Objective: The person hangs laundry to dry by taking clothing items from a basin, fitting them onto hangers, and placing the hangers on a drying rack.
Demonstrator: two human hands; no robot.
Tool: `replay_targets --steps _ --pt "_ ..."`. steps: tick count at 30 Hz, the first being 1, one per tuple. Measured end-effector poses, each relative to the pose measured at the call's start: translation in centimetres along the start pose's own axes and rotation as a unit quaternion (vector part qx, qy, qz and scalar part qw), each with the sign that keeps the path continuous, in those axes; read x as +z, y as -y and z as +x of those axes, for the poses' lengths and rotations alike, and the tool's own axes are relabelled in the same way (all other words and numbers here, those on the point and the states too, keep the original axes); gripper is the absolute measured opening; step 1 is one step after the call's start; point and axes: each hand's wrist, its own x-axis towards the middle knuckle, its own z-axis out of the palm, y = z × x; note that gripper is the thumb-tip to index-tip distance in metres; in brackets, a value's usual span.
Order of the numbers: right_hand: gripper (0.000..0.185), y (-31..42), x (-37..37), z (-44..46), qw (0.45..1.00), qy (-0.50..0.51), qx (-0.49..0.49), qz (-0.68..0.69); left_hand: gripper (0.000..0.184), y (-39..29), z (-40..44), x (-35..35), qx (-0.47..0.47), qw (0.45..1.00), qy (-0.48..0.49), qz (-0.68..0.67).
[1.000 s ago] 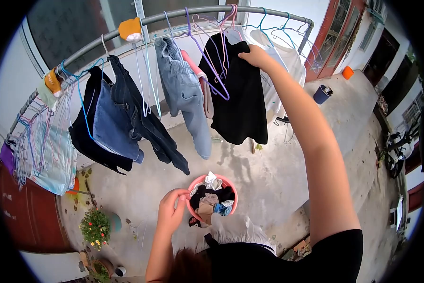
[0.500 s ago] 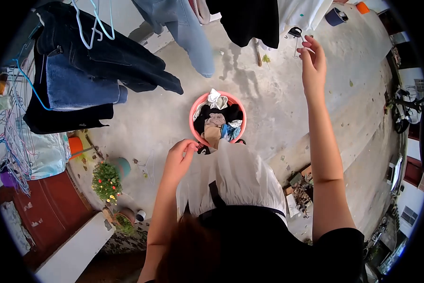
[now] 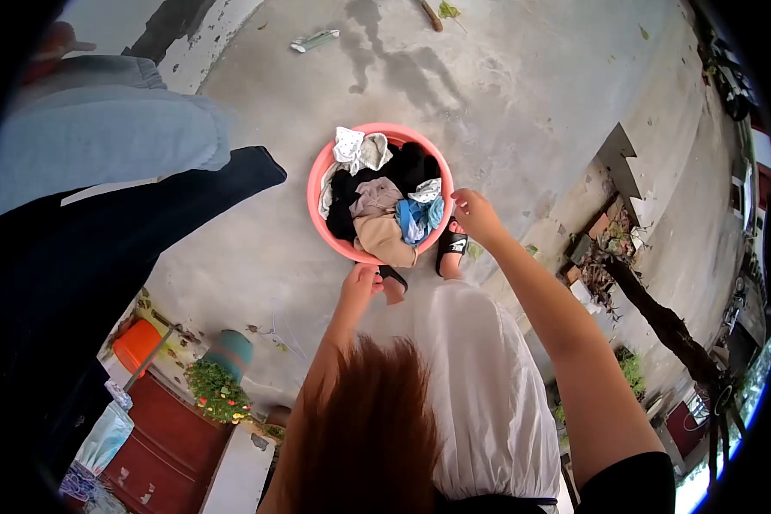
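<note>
A round pink basin [image 3: 317,218] stands on the concrete floor just beyond my feet, heaped with clothes. In it are a white dotted cloth [image 3: 348,147], black garments [image 3: 344,210], a beige piece [image 3: 385,240], a mauve piece [image 3: 377,197] and a blue-and-white piece [image 3: 416,218]. My left hand [image 3: 360,287] is just below the basin's near rim, its fingers half curled and slightly apart, holding nothing visible. At the right rim, my right hand [image 3: 480,218] has its fingers extended and parted; whether they touch the rim, I cannot tell.
Light blue jeans [image 3: 120,128] and dark trousers [image 3: 205,184] hang at the left. A flower pot [image 3: 229,353] and an orange bucket [image 3: 137,344] stand at lower left. Rubble [image 3: 604,248] and a tree trunk [image 3: 668,317] are on the right. My sandalled foot [image 3: 452,244] is beside the basin.
My view has tilted down and come closer to the basin. My right hand has dropped from near the hanging clothes to the basin's right rim. My left hand stays near the basin's near rim.
</note>
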Motion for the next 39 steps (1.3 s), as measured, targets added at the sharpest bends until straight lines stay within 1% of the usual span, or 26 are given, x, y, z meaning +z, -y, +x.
replay_targets --steps 2,3,5,7,9,11,13,14,16,18,19,20,21,22,23,24,25,27,28,29,31,33,34,36,37,39 --pt "0.031 -3.4 3.9 2.7 0.998 0.047 0.047 -0.003 0.041 2.6 5.2 0.0 -0.065 0.996 -0.012 -0.052" --pt "0.032 -5.0 6.1 3.8 0.995 0.073 0.069 -0.004 0.042 4.1 7.5 0.0 -0.099 0.992 -0.02 -0.079" --pt "0.036 -8.0 10.2 5.8 0.995 0.056 0.017 -0.078 0.046 7.1 11.5 0.3 -0.124 0.986 -0.064 -0.094" --pt "0.046 -10.3 14.0 7.0 0.985 0.107 0.014 -0.135 0.051 10.3 14.9 0.7 -0.079 0.986 -0.144 -0.007" --pt "0.057 -9.3 16.7 6.5 0.971 0.166 0.055 -0.163 0.056 12.7 17.9 0.3 -0.011 0.966 -0.229 0.122" --pt "0.08 -9.8 20.2 5.1 0.955 0.202 0.014 -0.217 0.062 14.6 20.5 -1.0 0.078 0.932 -0.286 0.211" --pt "0.088 -10.1 23.2 3.6 0.918 0.226 -0.045 -0.322 0.075 15.1 22.7 -2.7 0.177 0.904 -0.304 0.243" --pt "0.089 -10.3 24.5 3.2 0.912 0.242 -0.04 -0.33 0.082 15.2 23.6 -3.7 0.226 0.885 -0.313 0.259" --pt "0.092 -10.8 26.7 2.7 0.897 0.272 -0.029 -0.346 0.085 14.8 24.9 -5.1 0.257 0.875 -0.289 0.29" --pt "0.086 -12.5 28.8 2.9 0.877 0.252 -0.024 -0.409 0.091 14.5 25.9 -6.1 0.275 0.867 -0.268 0.317" --pt "0.084 -13.0 29.4 3.2 0.865 0.24 -0.021 -0.44 0.092 14.2 26.5 -6.5 0.232 0.892 -0.241 0.304" --pt "0.058 -13.6 29.7 3.6 0.864 0.212 -0.053 -0.454 0.093 13.9 27.0 -6.9 0.188 0.914 -0.214 0.29" --pt "0.049 -14.6 29.8 4.4 0.863 0.218 -0.064 -0.452 0.093 13.9 27.3 -7.0 0.144 0.933 -0.184 0.274" --pt "0.041 -15.8 29.9 5.4 0.862 0.222 -0.074 -0.45 0.071 14.2 27.5 -6.8 0.124 0.922 -0.205 0.304" --pt "0.032 -16.8 29.7 5.9 0.861 0.225 -0.083 -0.448 0.059 15.3 28.1 -6.9 0.149 0.92 -0.209 0.296" --pt "0.022 -15.8 28.4 6.2 0.885 0.188 -0.084 -0.417 0.048 17.3 29.0 -7.3 0.174 0.917 -0.213 0.288" --pt "0.027 -15.1 27.3 6.9 0.907 0.174 -0.059 -0.378 0.039 17.6 28.9 -7.3 0.199 0.913 -0.218 0.28" --pt "0.032 -12.9 24.4 8.1 0.921 0.148 -0.02 -0.361 0.027 17.2 27.3 -6.8 0.152 0.944 -0.239 0.171" --pt "0.034 -12.2 23.2 8.6 0.931 0.125 -0.011 -0.344 0.026 16.3 25.8 -6.5 0.128 0.953 -0.248 0.116" --pt "0.036 -11.9 22.1 9.1 0.94 0.101 -0.003 -0.326 0.027 15.3 24.1 -6.2 0.09 0.969 -0.231 0.003" --pt "0.041 -12.3 20.4 10.1 0.947 0.104 0.003 -0.302 0.03 13.3 20.1 -5.6 0.01 0.958 -0.186 -0.218" --pt "0.044 -12.6 19.6 10.2 0.941 0.115 -0.001 -0.319 0.03 12.0 16.1 -5.0 0.1 0.933 -0.116 -0.326" --pt "0.046 -11.9 19.2 9.8 0.951 0.079 -0.004 -0.298 0.03 11.6 14.2 -4.7 0.143 0.912 -0.079 -0.377" --pt "0.051 -9.5 18.7 8.3 0.967 0.007 -0.009 -0.254 0.031 10.8 10.9 -4.2 0.129 0.898 -0.064 -0.415" --pt "0.053 -7.7 18.0 7.7 0.977 0.033 0.028 -0.208 0.031 10.3 9.4 -4.0 0.123 0.891 -0.057 -0.434" --pt "0.062 -3.4 16.9 6.4 0.972 0.162 0.132 -0.11 0.029 8.4 6.7 -2.7 0.122 0.902 -0.018 -0.414"
